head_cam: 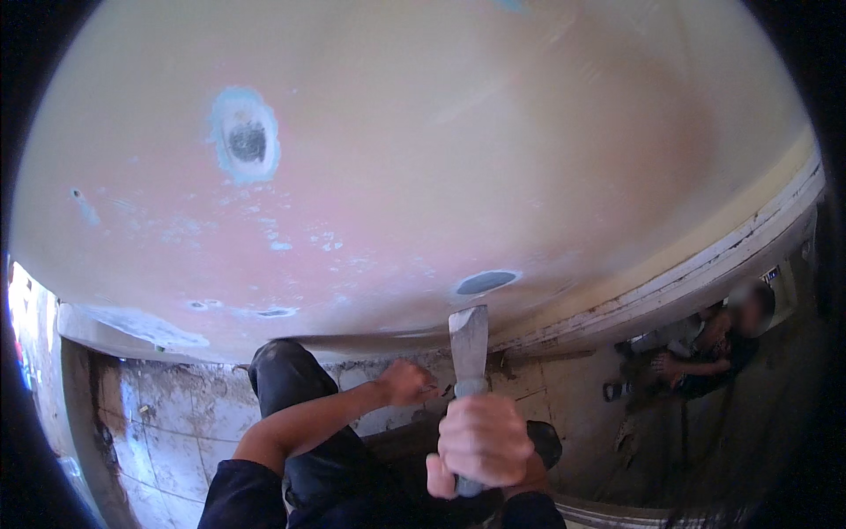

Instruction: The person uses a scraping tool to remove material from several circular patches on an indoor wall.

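My right hand [481, 440] is wrapped around the handle of a putty knife [469, 340], its broad metal blade pointing away from me. The blade tip is just below an oval grey patch [488, 282] on a large curved panel [396, 165] with a worn pink and beige surface; whether they touch, I cannot tell. My left hand [408, 382] is curled beneath the panel's lower edge, beside my knee; whether it holds anything is unclear. Farther up the panel is a dark bare spot [248, 142] ringed in white and light blue.
A whitish ledge [661, 294] follows the panel's lower right edge. My raised knee [291, 370] is close to the panel. Stained tiles [178, 423] cover the floor. Another person [714, 350] is at the right, in shadow. An upright post [79, 403] stands at the left.
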Motion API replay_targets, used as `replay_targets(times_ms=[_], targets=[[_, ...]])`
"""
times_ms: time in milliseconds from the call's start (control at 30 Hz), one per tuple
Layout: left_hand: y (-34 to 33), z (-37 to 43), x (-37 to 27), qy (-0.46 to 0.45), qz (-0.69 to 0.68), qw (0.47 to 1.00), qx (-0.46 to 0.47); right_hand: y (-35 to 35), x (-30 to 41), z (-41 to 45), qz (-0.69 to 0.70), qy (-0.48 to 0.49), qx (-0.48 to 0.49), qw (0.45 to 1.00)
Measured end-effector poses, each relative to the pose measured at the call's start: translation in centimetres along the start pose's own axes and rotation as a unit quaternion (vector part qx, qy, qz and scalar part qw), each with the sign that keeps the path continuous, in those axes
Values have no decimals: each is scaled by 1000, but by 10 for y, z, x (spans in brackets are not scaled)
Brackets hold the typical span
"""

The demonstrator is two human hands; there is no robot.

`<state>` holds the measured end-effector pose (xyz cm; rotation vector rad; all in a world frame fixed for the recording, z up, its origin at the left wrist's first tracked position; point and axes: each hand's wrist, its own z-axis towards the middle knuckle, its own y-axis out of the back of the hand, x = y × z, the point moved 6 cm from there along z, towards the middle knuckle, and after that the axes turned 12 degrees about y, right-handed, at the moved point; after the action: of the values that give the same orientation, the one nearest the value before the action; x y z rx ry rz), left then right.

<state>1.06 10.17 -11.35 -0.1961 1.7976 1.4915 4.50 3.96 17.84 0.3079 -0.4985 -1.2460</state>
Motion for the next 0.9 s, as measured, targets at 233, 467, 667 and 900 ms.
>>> replay_targets(times_ms=[233,467,667,900], targets=[[-81,18,70,-33,-162,986,12,-17,-40,-18,-38,7,-32,999],[8,5,5,12,-60,998,13,-4,-48,-27,-52,23,-19,998],[0,3,12,15,13,999,30,-1,-18,-13,-49,42,-24,998],[-3,-3,9,6,61,997,47,6,-29,-36,-36,46,-67,996]])
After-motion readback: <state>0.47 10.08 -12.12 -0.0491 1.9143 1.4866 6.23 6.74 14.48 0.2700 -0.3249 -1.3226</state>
